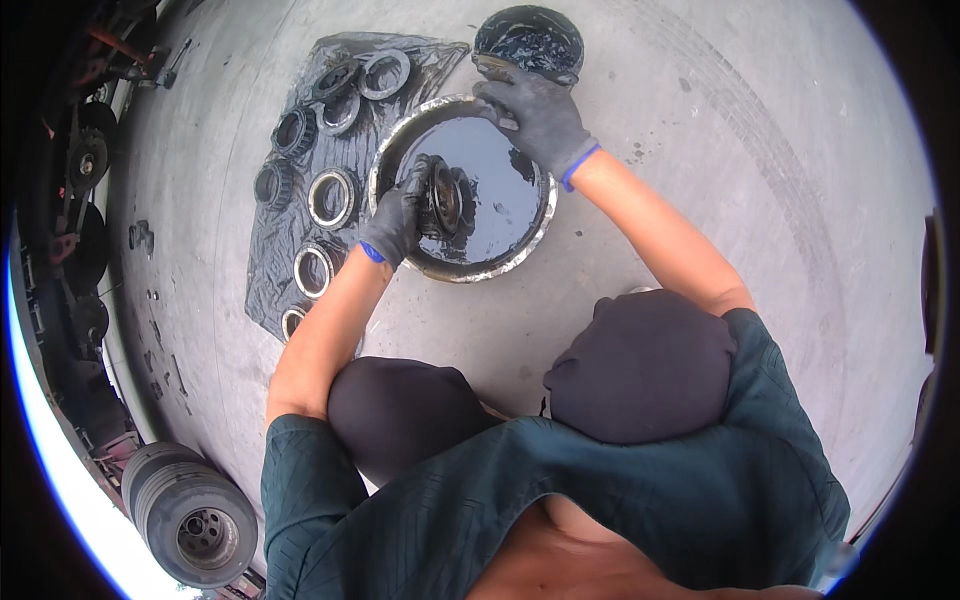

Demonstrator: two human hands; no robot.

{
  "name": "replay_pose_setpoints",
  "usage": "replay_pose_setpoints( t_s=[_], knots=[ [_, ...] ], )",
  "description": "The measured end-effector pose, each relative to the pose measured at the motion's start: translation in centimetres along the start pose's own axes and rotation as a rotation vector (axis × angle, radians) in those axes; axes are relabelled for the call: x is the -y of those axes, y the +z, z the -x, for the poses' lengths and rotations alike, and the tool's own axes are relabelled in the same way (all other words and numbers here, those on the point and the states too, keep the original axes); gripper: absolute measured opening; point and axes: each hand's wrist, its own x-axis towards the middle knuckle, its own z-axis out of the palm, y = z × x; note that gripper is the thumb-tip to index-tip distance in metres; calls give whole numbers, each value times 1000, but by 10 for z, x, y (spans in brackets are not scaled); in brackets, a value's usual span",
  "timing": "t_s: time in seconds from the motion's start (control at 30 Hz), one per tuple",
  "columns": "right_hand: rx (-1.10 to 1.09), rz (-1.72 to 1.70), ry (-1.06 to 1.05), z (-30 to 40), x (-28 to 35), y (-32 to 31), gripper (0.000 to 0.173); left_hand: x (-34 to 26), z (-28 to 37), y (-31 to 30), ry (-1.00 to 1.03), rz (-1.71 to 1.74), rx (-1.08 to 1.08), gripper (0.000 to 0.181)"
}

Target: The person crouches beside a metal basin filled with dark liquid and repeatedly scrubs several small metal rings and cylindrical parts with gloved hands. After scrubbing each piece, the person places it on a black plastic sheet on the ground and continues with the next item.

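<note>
My left hand [397, 217], in a dark glove, grips a greasy roller bearing [445, 199] on its edge, over the left part of a round metal basin [525, 255] of dark, shiny liquid. Near the basin's upper right rim is my gloved right hand [532, 112], its fingers reaching to the near edge of a black bucket [570, 34] smeared inside with dark grease. Something dark lies at those fingertips; whether the hand holds it I cannot tell. Left of the basin, several bearings and rings, among them a pale-rimmed bearing ring [332, 198], lie on a black plastic sheet [292, 225].
Loose small parts [141, 235] and tools lie on the concrete floor [750, 225] at the left. Beyond them runs dark vehicle machinery [88, 161]. Truck wheels with tyres [202, 525] stand at the lower left. My knees are close below the basin.
</note>
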Motion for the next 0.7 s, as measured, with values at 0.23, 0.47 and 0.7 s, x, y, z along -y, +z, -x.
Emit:
replay_pose_setpoints(
  t_s=[0.23,0.47,0.7],
  knots=[
    [425,364,130,-15,-20,32,23,10,-7,-4,-17,-248,67,40],
    [406,295,-34,-13,12,23,20,3,-11,7,-26,-356,124,38],
    [322,59,-30,-2,22,29,24,-4,-23,9,85,-850,71,26]
  ],
)
